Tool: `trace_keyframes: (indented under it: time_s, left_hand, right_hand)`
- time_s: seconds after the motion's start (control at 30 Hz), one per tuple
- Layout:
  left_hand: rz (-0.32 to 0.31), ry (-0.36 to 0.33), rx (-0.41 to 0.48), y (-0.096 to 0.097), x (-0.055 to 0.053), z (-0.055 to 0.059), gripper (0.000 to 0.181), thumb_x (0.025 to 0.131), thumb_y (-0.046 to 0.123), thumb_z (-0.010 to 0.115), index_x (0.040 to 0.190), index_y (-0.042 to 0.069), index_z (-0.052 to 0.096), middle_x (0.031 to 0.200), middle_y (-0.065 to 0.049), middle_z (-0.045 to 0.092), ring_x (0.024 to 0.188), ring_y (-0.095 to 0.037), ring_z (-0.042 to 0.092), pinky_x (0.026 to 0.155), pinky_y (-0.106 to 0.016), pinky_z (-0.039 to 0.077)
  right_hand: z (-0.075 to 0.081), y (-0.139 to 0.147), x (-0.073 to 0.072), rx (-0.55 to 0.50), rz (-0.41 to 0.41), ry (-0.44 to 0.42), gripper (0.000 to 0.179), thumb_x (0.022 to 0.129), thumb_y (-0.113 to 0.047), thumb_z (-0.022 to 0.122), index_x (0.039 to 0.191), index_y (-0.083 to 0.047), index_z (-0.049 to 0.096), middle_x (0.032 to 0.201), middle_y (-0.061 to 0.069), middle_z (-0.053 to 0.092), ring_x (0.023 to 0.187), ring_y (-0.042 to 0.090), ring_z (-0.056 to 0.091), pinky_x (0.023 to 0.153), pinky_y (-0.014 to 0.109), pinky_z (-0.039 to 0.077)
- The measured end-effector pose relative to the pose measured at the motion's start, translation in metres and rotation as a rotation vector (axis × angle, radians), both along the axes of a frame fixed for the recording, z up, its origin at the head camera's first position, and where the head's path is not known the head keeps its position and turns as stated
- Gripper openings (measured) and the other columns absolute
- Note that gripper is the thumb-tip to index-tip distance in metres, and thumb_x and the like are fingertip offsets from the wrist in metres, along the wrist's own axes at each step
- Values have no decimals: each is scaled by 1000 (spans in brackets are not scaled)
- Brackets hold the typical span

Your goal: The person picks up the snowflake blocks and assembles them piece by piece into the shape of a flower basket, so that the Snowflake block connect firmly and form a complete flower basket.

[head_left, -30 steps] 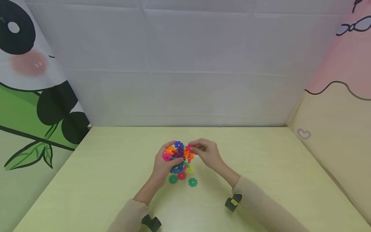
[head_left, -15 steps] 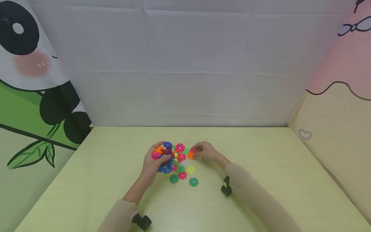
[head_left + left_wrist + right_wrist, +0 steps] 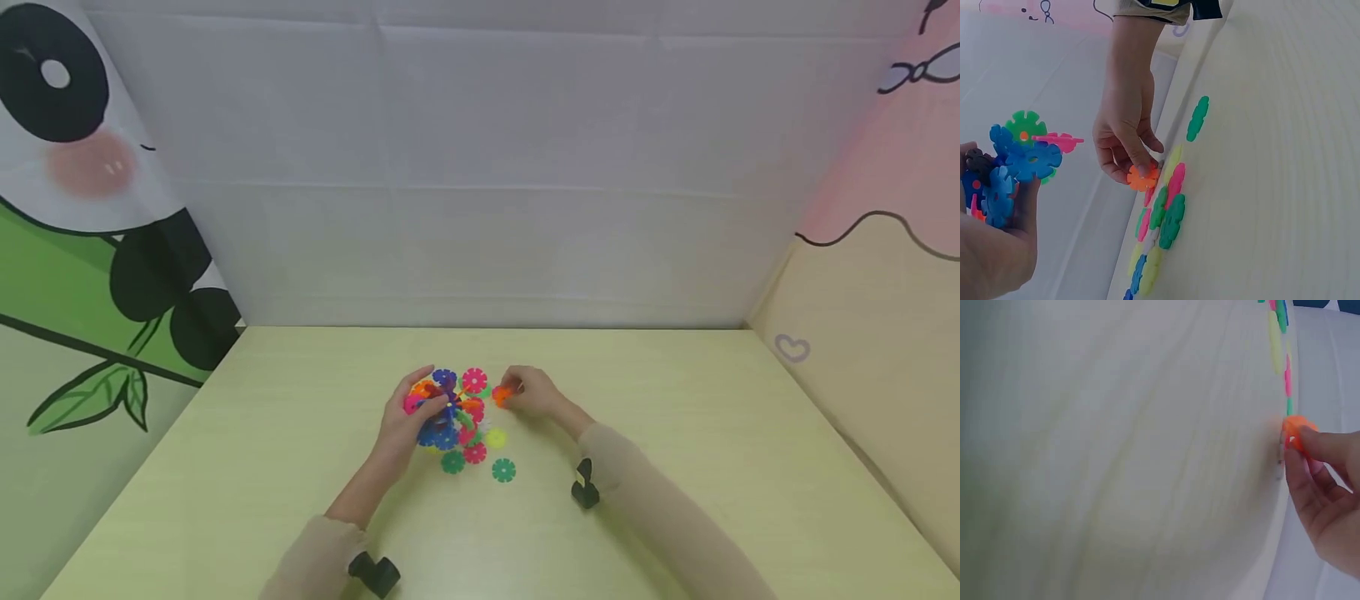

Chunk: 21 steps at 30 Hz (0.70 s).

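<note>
An orange disc (image 3: 1137,181), notched round its rim, is at the far middle, just right of the loose discs (image 3: 475,452). The right wrist view shows most closely the right hand (image 3: 534,393) with its grip pinched on it, thumb across the face. The left wrist view reveals what the head view flattens: the disc cluster (image 3: 1034,160), interlocked blue, green and pink pieces, is raised off the surface (image 3: 660,500). The left hand (image 3: 401,429) has its grip clamped round this cluster. Both forearms slant inward; the surface is pale, faintly grained.
</note>
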<state>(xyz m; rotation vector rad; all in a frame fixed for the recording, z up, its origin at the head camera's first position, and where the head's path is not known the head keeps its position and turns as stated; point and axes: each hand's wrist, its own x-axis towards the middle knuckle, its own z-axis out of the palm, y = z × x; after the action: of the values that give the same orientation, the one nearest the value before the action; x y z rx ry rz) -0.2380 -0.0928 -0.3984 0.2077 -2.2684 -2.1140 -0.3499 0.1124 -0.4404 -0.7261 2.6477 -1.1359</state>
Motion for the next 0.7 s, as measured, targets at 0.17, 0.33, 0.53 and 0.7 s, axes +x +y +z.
trace_keyframes:
  time_s: [0.17,0.33,0.53,0.7]
  left_hand:
    - [23,10,-10,6,-4,1,55,86,24,61,136,24,37,139,-10,35,125,-30,36,97,-47,39]
    - [50,28,-10,12,-5,3,56,85,23,62,135,26,37,139,-8,34,127,-30,33,97,-48,39]
    - [41,72,0,23,-4,7,58,84,19,64,136,23,38,140,-8,34,127,-29,33,96,-47,40]
    - [42,77,20,27,-6,4,60,83,17,65,135,25,38,138,-6,36,125,-27,37,94,-44,43]
  right_hand:
    - [21,9,26,-285,-40,-39,21,81,2,62,101,2,60,88,12,58,69,23,61,60,30,54]
    - [45,14,56,-548,-82,-101,23,82,1,62,105,5,58,85,14,57,75,35,64,61,32,55]
    - [57,9,72,-629,-146,-96,22,82,1,63,103,5,60,83,14,58,77,38,64,60,29,55]
    - [57,5,76,-655,-189,-55,20,81,3,63,100,6,60,84,17,58,72,33,65,60,29,55]
